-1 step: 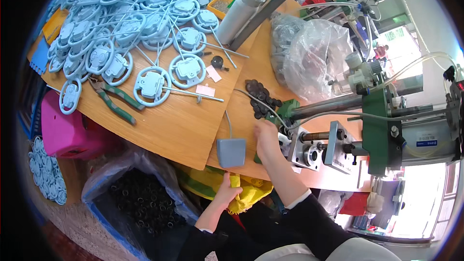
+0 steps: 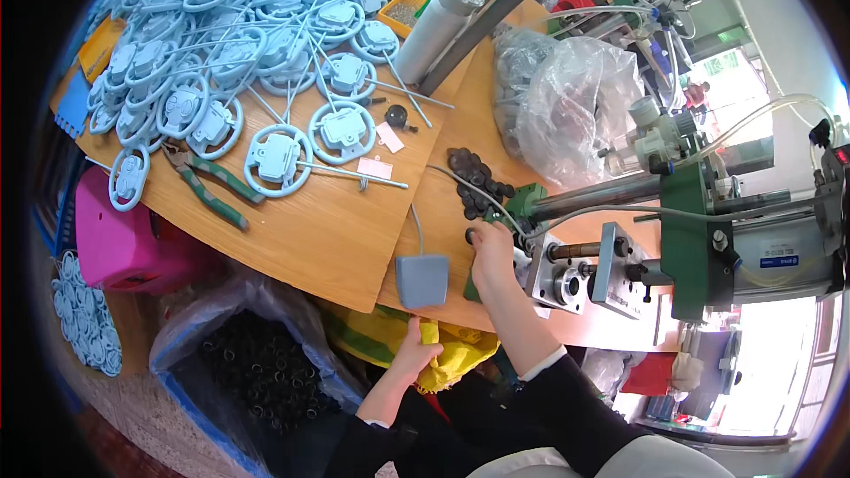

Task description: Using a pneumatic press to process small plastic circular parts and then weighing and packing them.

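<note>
My right hand [image 2: 492, 255] is closed at the near side of the press, with a small black disc [image 2: 471, 235] at its fingertips. Just beyond it on the table lies a pile of similar dark discs [image 2: 474, 179]. The press's metal die block [image 2: 560, 288] stands to the right of that hand. Below the table edge, my left hand [image 2: 414, 356] is closed against the yellow cloth [image 2: 462, 356], a fold of it showing between thumb and fingers. A grey box-shaped pedal or switch [image 2: 422, 280] with a cable sits between the hands at the table edge.
Light-blue ring-shaped parts [image 2: 274, 158] are heaped at the far left, with green-handled pliers [image 2: 212, 188] before them. A white flask [image 2: 440, 28] stands by a metal post. A clear plastic bag [image 2: 575, 97] lies beyond the press cylinder [image 2: 779, 257]. A lined bin [image 2: 257, 372] holds black rings.
My right hand has shifted slightly, and the black disc now shows at its fingertips. My left hand stays where it was.
</note>
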`<state>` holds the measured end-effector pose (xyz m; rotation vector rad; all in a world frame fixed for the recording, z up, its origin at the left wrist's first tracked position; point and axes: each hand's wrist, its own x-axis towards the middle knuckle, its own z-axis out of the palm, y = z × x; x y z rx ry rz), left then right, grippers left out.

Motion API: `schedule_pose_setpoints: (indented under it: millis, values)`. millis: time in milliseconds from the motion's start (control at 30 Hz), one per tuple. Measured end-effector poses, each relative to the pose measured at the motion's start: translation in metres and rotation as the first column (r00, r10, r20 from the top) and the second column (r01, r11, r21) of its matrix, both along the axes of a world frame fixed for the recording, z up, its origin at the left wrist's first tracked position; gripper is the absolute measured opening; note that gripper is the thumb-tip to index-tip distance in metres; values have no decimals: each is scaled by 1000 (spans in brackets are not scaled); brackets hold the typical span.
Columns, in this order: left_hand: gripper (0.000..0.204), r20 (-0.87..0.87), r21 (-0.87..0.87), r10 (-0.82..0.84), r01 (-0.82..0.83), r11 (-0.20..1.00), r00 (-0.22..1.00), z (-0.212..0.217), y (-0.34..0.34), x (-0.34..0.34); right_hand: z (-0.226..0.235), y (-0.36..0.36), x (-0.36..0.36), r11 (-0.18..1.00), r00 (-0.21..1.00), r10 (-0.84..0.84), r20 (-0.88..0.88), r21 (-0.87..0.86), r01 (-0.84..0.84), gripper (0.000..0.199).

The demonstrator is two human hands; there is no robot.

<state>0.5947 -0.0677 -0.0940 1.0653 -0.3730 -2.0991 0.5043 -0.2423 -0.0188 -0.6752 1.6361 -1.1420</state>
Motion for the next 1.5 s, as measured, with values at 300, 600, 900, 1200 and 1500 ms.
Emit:
schedule_pose_setpoints:
  millis: [300,600,900,1200,1500]
  values:
    - [86,17,-60,79,-78,995,997,-5,5,-12,13,-32,-10,998,979,62,196,-33,-57,35]
    - [81,56,-48,22,-19,999,998,-15,6,-20,3,81,43,679,137,586,-798,392,-621,84]
    - [90,28,-67,113,-111,992,993,-30,19,-25,64,87,47,772,459,428,-778,51,-634,68]
    - [55,-115,130,120,-105,986,986,-2,11,-19,20,64,152,685,386,437,-813,22,-728,70]
    - [82,18,-69,147,-145,987,989,-13,18,-22,-2,46,40,950,588,267,-764,105,-295,53]
